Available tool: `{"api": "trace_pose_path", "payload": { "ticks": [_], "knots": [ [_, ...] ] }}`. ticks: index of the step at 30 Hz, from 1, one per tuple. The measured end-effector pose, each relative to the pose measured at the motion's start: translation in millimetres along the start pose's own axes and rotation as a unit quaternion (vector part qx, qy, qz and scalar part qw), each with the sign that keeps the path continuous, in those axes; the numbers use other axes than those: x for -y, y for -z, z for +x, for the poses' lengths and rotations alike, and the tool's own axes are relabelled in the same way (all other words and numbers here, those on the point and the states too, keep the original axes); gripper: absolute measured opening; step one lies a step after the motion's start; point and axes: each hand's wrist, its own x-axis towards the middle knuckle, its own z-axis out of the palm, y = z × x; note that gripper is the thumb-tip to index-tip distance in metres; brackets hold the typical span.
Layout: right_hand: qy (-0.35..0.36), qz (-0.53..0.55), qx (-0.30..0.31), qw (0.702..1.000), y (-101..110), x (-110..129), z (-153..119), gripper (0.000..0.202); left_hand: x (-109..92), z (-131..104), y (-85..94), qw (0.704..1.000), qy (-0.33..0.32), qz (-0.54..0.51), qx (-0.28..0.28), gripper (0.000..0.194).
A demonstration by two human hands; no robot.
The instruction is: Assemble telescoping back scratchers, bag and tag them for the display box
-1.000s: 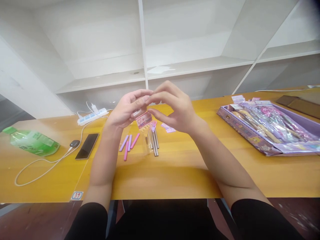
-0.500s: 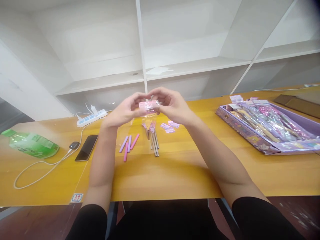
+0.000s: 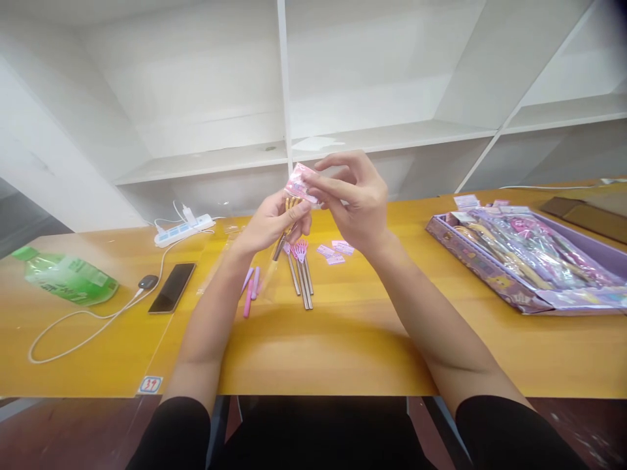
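My left hand (image 3: 277, 222) is closed around a yellow back scratcher (image 3: 290, 205), its claw end up and its handle slanting down to the left, in what looks like a clear bag. A pink printed header card (image 3: 300, 183) sits at the top of it. My right hand (image 3: 360, 196) pinches that card's right side between thumb and fingers. Below the hands, pink-and-purple clawed back scratchers (image 3: 300, 250) with metal rods lie on the table. Several pink and purple handle tubes (image 3: 249, 299) lie left of them, partly behind my left forearm. Several loose cards (image 3: 336, 250) lie to the right.
An open purple display box (image 3: 490, 271) of bagged back scratchers stands at the right. On the left are a green bottle (image 3: 73, 279), a phone (image 3: 171, 288), a white cable and a power strip (image 3: 183, 230). White shelving (image 3: 362, 140) rises behind the table (image 3: 323, 359).
The card has tilted and risen. My left hand has moved down onto the yellow back scratcher, while my right hand has turned, its fingers now on the card's right side.
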Motion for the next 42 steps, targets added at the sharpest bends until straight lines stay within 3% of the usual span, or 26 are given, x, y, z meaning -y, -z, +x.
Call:
{"api": "trace_pose_path", "payload": {
  "ticks": [13,18,23,26,29,33,37,39,42],
  "knots": [
    [-0.017,0.014,0.03,0.999,11.1,11.5,1.9,0.027,-18.5,-6.8,-11.3,1.0,-0.024,-0.005,0.0,0.033],
    [0.085,-0.038,0.074,0.993,23.9,3.3,3.1,0.034,-21.3,-10.7,-11.9,1.0,-0.012,0.02,-0.007,0.035],
    [0.185,-0.07,0.069,0.978,32.5,-1.7,6.1,0.047,-22.0,-10.7,-12.8,1.0,-0.014,0.014,0.002,0.033],
    [0.198,-0.066,0.077,0.975,34.0,-1.7,7.1,0.041,-21.1,-8.7,-11.3,0.999,-0.034,-0.017,-0.002,0.031],
    [0.151,-0.017,0.063,0.986,30.2,-1.5,6.1,0.025,-20.2,-7.6,-8.1,0.999,-0.038,-0.029,0.007,0.025],
    [0.014,0.045,-0.035,0.998,23.5,9.9,7.4,0.041,-20.4,-8.2,-5.9,0.999,-0.019,-0.03,0.009,0.029],
    [-0.125,0.146,0.064,0.979,24.0,31.0,14.1,0.041,-22.1,-9.3,-8.3,1.0,0.013,-0.018,0.005,0.034],
    [-0.149,0.166,0.103,0.969,25.2,37.2,16.5,0.04,-23.3,-10.0,-10.8,1.0,0.022,-0.005,0.0,0.036],
    [-0.159,0.162,0.102,0.969,25.0,38.5,17.3,0.036,-25.4,-11.4,-14.9,0.999,0.03,0.032,-0.009,0.036]
  ]
}}
